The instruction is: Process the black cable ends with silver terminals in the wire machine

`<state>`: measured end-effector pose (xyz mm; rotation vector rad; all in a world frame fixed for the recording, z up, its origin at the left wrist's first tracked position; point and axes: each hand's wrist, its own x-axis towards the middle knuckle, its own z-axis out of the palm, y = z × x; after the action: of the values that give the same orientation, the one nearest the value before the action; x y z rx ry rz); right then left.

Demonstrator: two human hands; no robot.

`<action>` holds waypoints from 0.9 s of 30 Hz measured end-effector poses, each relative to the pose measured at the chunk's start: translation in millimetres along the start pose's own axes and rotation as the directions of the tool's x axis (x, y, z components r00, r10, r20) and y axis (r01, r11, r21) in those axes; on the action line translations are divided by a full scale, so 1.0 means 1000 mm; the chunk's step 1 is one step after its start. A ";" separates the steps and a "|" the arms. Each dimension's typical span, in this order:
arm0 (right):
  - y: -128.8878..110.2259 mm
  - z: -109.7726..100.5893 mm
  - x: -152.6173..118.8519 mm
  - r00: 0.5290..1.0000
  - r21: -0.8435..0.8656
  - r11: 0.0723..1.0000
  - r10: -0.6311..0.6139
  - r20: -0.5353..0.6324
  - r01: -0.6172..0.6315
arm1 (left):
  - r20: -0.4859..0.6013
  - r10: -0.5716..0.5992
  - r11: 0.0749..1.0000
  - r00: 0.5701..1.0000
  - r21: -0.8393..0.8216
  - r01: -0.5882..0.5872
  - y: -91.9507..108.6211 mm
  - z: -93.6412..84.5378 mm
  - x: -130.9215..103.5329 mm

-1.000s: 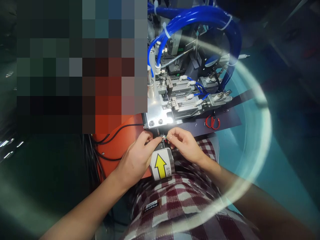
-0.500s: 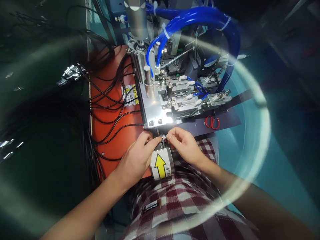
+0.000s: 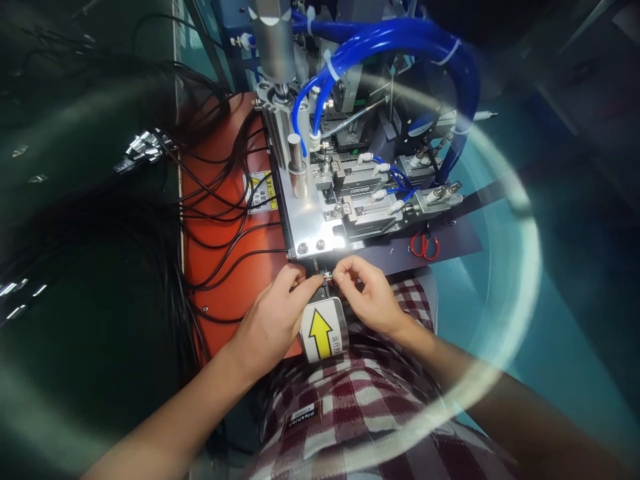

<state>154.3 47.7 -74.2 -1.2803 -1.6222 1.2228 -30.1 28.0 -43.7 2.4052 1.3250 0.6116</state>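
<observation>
Between my two hands, at the front edge of the machine's metal plate (image 3: 313, 227), is a tiny connector end with thin coloured wires (image 3: 328, 276). My left hand (image 3: 275, 313) is closed, its thumb and finger pinching at the left side of this piece. From the right, my right hand (image 3: 369, 292) pinches at the wires with thumb and forefinger, the other fingers curled. The piece lies over a dark narrow track, just above a white label with a yellow arrow (image 3: 321, 331). Its fine details are too small to tell.
Black cables (image 3: 225, 220) run across the orange board (image 3: 215, 260) at the left, with bundled silvery connector ends (image 3: 145, 148) beyond. Thick blue hoses (image 3: 400, 33) arch over the metal cylinders (image 3: 367, 217). Red-handled scissors (image 3: 425, 246) lie on the dark sheet at the right.
Both hands stay almost where they were, pinching at the small wired piece. The view has shifted very slightly.
</observation>
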 end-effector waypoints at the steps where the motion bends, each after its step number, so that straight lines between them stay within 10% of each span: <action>1: 0.001 0.000 0.000 0.998 -0.048 0.997 -0.056 -0.018 0.055 | 0.003 -0.001 1.000 1.000 0.002 0.001 0.000 0.000 0.000; 13: 0.000 -0.001 -0.002 0.962 -0.219 0.943 -0.267 -0.052 0.250 | 0.010 -0.044 0.995 0.999 -0.091 0.045 0.001 0.001 -0.002; 20: -0.028 -0.009 -0.010 0.926 -0.183 0.907 -0.374 0.058 0.378 | 0.054 -0.329 0.823 0.943 -0.474 0.314 0.023 -0.016 0.003; 27: -0.045 -0.003 -0.021 0.988 0.108 0.989 0.084 0.128 -0.099 | 0.011 -0.407 0.743 0.913 -0.577 0.338 0.034 -0.018 0.003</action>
<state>149.7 25.3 -29.6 -1.2402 -1.5690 1.4557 -13.9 15.1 -11.6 1.5848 1.3725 0.8878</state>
